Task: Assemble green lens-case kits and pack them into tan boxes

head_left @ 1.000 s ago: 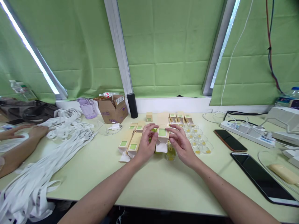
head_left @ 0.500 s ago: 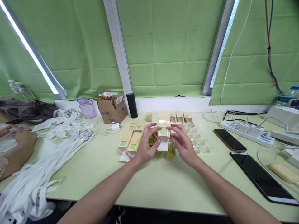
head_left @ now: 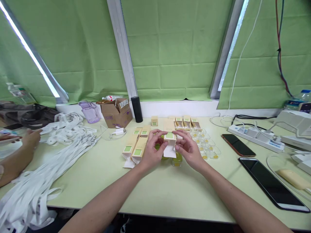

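Observation:
Between my left hand (head_left: 155, 149) and my right hand (head_left: 188, 149) is a small cream cardboard box (head_left: 169, 137) with a green square on it. Fingers of both hands grip its sides, and a white flap hangs open toward me. Under and behind the hands, partly hidden, stand small clear containers with green contents (head_left: 177, 160). Left of my left hand lie several similar cream boxes (head_left: 138, 149), some with open flaps. Right of my right hand are rows of clear containers with yellow centres (head_left: 204, 147).
More small boxes (head_left: 187, 122) stand at the back, near a brown carton (head_left: 117, 113) and a black cylinder (head_left: 137, 110). White straps (head_left: 55, 161) spread over the left side, beside another person's hand (head_left: 31, 139). Phones (head_left: 270, 183) and a power strip (head_left: 256, 138) lie on the right.
The held box has tilted, so its white flap and open end show more toward me. At the left, the other person's hand has shifted slightly.

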Tool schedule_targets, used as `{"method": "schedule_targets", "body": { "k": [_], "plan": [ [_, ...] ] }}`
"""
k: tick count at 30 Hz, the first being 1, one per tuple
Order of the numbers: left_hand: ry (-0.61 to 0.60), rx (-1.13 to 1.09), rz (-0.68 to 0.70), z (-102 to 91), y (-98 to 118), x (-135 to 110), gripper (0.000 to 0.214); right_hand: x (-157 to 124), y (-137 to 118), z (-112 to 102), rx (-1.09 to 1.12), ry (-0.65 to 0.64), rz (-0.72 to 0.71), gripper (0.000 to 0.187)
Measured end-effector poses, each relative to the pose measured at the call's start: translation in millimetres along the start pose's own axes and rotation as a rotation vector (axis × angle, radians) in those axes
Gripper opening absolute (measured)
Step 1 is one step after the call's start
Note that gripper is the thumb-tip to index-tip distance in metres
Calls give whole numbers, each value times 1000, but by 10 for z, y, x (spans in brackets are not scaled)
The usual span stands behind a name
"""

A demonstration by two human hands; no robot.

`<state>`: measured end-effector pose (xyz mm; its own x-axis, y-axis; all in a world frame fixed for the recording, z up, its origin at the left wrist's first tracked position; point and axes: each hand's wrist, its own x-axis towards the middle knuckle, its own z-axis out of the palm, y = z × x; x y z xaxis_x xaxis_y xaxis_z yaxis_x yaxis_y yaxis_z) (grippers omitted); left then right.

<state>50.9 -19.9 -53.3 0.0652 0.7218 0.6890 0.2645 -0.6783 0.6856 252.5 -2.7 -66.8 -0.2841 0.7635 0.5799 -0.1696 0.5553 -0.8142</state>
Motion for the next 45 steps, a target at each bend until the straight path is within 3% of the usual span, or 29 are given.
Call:
{"method": "schedule_targets", "body": {
  "k": [22, 25, 29, 32, 37, 45],
  "plan": [
    [-80, -38, -101, -9, 89, -27, 37, 32, -92, 74, -20, 132, 39, 33],
    [-158, -66, -71, -61, 78, -28, 50, 36, -115, 76, 6, 145, 74, 34],
    [-257, -103, -31, -100, 53, -26, 82, 41, -132, 76, 25, 169, 99, 34],
    [-293, -80, -36, -98, 66, -28, 92, 43, -130, 71, 39, 174, 107, 35],
    [-315, -59, -62, -92, 92, -32, 91, 46, -127, 71, 46, 179, 104, 37],
    [-247, -110, -89, -69, 114, -25, 75, 35, -135, 90, 18, 175, 86, 37]
  ]
}}
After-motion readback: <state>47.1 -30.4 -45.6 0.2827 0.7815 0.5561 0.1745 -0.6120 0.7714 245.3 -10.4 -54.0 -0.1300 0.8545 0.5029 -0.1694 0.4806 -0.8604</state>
